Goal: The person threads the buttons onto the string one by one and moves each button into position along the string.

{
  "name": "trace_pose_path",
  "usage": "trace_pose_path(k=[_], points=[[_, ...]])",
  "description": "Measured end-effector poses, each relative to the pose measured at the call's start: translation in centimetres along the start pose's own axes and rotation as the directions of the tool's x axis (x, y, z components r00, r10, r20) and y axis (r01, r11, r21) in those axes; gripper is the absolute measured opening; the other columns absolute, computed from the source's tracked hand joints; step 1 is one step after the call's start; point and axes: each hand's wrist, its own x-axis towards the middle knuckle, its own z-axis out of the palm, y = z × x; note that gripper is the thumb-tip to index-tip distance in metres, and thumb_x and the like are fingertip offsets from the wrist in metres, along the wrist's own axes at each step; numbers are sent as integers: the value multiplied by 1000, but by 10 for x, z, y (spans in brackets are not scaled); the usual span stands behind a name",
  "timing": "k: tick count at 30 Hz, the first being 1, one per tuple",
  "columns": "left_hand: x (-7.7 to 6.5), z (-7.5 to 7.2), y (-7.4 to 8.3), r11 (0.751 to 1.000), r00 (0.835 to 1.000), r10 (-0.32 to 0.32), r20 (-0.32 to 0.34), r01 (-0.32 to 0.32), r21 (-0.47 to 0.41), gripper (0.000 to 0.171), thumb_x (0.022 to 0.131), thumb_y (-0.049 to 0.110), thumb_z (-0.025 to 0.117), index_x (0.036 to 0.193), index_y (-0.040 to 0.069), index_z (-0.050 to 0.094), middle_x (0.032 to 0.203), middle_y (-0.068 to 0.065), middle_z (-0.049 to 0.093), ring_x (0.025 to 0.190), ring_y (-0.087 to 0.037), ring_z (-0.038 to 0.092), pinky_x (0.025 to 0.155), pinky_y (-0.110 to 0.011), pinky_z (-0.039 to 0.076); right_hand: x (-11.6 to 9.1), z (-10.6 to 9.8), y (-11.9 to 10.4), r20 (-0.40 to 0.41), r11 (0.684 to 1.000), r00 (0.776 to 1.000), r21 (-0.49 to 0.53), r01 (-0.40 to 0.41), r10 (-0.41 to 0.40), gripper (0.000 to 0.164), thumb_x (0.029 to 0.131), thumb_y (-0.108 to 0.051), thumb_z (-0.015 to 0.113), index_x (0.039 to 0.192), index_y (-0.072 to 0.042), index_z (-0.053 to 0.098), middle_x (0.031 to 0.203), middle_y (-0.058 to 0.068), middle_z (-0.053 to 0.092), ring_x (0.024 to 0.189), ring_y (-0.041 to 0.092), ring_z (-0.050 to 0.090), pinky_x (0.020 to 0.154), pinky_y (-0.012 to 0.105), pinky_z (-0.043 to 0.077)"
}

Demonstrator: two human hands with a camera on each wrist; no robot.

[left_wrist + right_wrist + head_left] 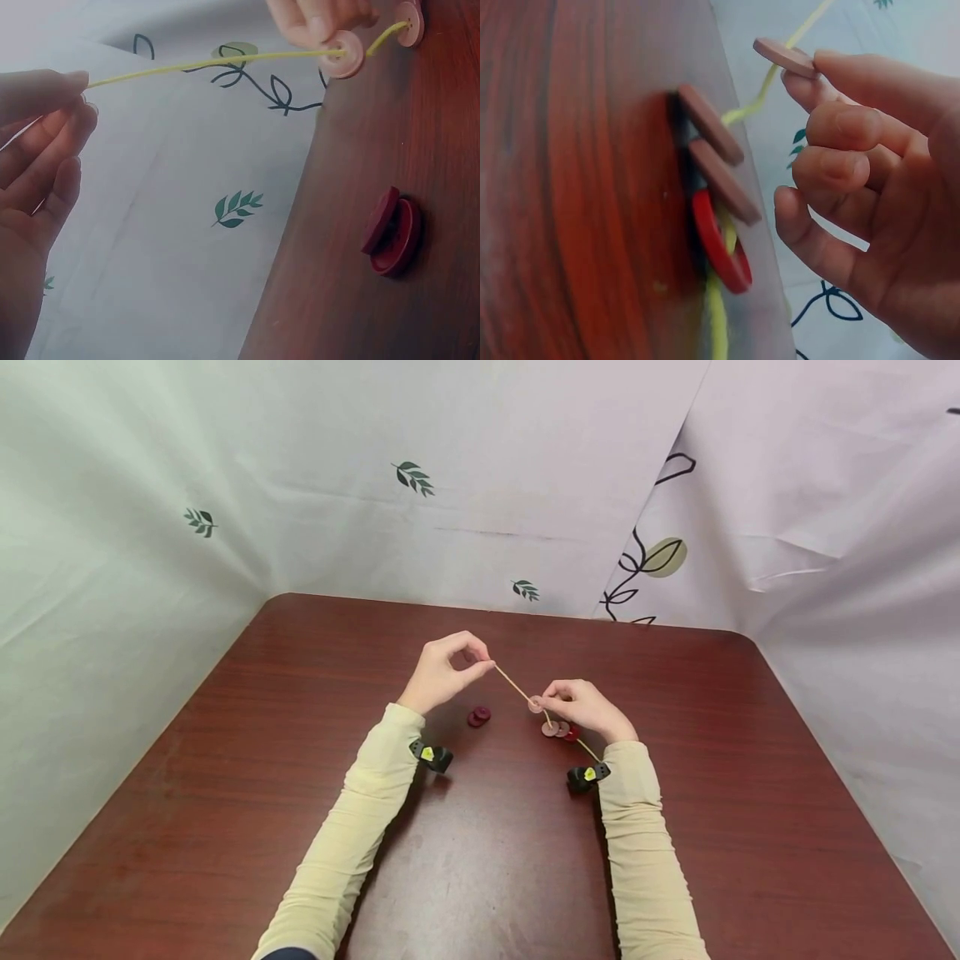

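Between thumb and forefinger my left hand [444, 672] pinches the end of a yellow cord [202, 64], pulled taut toward the right. My right hand [588, 706] pinches a pink button [346, 54] by its edge, and the cord runs through it. Further down the cord, two more pink buttons [718, 180] and a red button [718, 244] are strung close together at the tabletop. The cord's tail [718, 322] runs on past the red one toward the right wrist. Two dark red buttons [478, 717] lie overlapping on the table, off the cord, below the left hand.
The brown wooden table [465, 860] has rounded far corners and stands against pale leaf-printed cloth [487, 485] at the back and sides. A black camera strap [432, 756] sits on the left wrist, and another one [587, 777] on the right.
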Motion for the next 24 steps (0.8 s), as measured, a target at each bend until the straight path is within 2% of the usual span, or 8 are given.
trace_pose_path(k=[5,13,18,22,24], points=[[0,-2,0,1000,1000,4,-14,-4,-11,9,81,5,76,84,6,67,78,-7,66,74,-9,57,71,-44,51,-2,-3,2,-16,994,999,-106,30,-32,23,93,-30,63,89,-8,69,72,2,65,63,15,55,62,28,46],[0,-4,3,999,999,-24,-35,23,-26,10,80,4,76,83,4,67,79,-9,66,75,-9,56,73,-43,51,-4,-5,7,17,989,1000,-148,23,-21,24,94,-29,63,87,-7,67,68,1,59,61,13,52,59,27,45],[-1,-6,19,999,999,-29,-32,29,-20,9,80,-4,74,82,-2,66,79,-14,65,74,-8,56,73,-27,49,-4,-5,12,68,991,998,-134,22,-12,21,95,-22,60,86,-4,66,69,2,60,60,14,53,59,28,47],[-1,-10,33,1000,999,14,-42,-15,-20,9,79,-7,72,81,-4,64,77,-17,64,73,-7,56,72,-19,46,-4,-6,15,92,994,996,-103,21,-12,19,94,-18,60,86,-2,67,69,3,60,59,14,52,59,29,47],[-1,-9,29,999,998,25,-50,-27,-22,9,78,-8,72,80,-4,64,77,-17,64,73,-7,55,72,-17,46,-4,-7,15,103,995,995,-93,23,-13,20,94,-19,60,86,-1,67,68,2,59,59,14,52,59,28,46]])
